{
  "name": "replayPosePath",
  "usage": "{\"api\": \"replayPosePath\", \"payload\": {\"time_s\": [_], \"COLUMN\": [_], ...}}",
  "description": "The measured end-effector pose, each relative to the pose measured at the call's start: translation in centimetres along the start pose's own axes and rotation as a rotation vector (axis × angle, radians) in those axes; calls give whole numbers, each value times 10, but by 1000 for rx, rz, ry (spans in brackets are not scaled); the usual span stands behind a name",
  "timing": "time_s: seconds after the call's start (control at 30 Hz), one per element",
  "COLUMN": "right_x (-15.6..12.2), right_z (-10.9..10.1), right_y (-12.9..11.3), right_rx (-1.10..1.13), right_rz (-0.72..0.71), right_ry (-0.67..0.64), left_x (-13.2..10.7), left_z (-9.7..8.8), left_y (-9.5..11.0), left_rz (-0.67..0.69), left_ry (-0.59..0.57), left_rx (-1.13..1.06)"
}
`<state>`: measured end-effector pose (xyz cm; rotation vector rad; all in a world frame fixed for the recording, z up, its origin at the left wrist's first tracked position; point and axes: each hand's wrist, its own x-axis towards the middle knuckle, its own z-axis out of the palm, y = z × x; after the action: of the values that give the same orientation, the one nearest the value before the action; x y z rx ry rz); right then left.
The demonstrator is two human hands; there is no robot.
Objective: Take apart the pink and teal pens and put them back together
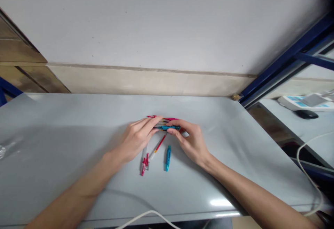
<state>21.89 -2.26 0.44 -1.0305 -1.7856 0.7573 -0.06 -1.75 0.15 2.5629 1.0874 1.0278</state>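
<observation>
A blue pen (169,127) lies crosswise between my two hands, just above or on the table. My left hand (135,136) is closed around its left end, the fingertips partly covering it. Thumb and fingers of my right hand (193,140) pinch the blue part at the other end. Below them, a red-and-yellow ink refill (159,144) rests at a slant. A teal pen barrel (168,158) lies nearer to me, beside a clear pen part with a pink clip end (143,164). More pink pen pieces (171,119) show behind my fingers, partly hidden.
The grey table (78,117) meets a wall at the back. Crumpled clear plastic (3,151) sits at the left edge. On the right stand a blue metal frame (281,56), a black mouse (306,114) and a white keypad device (300,100). A white cable (150,212) crosses the front edge.
</observation>
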Motion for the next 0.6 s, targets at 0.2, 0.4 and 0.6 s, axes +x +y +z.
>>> {"api": "replayPosePath", "payload": {"time_s": [0.2, 0.4, 0.6], "right_x": [-2, -3, 1], "right_z": [2, 2, 0], "right_y": [-1, 0, -1], "right_rx": [9, -6, -70], "right_rz": [-2, -13, 89], "right_ry": [10, 8, -48], "left_x": [2, 9, 4], "left_z": [1, 1, 4], "left_y": [0, 0, -1], "left_rz": [-37, -136, 15], "left_ry": [130, 67, 52], "left_rx": [75, -95, -82]}}
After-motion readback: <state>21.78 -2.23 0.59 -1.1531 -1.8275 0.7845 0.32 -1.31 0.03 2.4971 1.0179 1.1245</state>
